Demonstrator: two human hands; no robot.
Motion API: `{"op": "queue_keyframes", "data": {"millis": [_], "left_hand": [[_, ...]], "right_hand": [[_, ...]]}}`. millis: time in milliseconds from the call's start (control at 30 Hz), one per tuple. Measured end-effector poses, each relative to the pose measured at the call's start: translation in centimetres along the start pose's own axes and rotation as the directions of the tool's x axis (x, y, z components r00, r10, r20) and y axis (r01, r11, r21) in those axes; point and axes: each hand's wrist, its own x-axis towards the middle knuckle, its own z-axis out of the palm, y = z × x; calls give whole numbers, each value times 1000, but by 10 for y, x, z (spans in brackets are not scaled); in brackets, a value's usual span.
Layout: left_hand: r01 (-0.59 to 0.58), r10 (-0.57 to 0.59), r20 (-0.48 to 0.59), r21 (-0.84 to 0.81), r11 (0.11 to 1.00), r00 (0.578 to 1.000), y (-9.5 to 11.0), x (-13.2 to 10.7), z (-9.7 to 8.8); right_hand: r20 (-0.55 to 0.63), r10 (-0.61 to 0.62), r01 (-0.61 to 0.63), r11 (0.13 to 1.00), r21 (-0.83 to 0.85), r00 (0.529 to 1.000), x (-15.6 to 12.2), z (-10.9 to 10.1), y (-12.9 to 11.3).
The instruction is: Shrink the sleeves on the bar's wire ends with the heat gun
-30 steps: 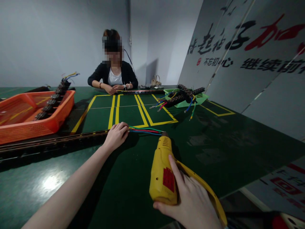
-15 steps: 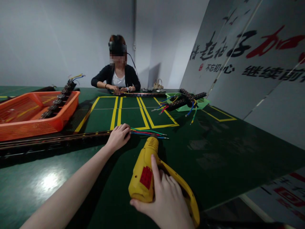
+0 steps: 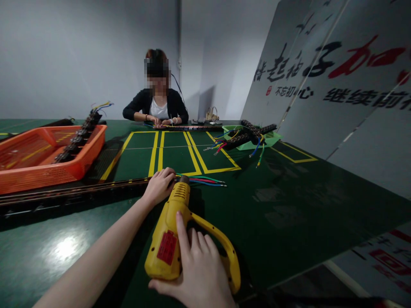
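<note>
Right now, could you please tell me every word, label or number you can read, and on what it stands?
"起袖子加": grey printed wall panel, large; characters either side unclear.
"不忘初心": same panel, smaller.
"继续前": same panel, cut off at right.
Red seal, same panel: too small.
Red rectangular label on the yellow plastic heat gun: too small.
Red and dark markings, lower-right grey surface: too blurred.

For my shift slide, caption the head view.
Right hand holds a yellow heat gun, nozzle beside green, red and blue wires; left hand grips a black cable chain.
</note>
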Motion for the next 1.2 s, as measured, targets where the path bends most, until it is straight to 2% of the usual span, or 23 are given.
{"op": "queue_keyframes", "data": {"millis": [200,467,633,967,1200], "left_hand": [[-8,8,12,0,1000,1000,1,0,-1],[-37,39,-54,39,999,998,-1,-1,3],[-44,45,-45,23,999,998,-2,-2,2],[-56,57,-52,4,998,997,-1,-2,2],[-47,47,-37,-10,999,998,1,0,-1]], "right_hand": [[58,16,-17,1000,20,998,0,-2,5],[74,-32,24,994,104,997,-8,-14,30],[132,32,-43,996,82,991,-18,-24,47],[35,186,-188,981,54,982,-44,-26,86],[-68,169,-171,984,-37,983,-51,-23,94]]}}
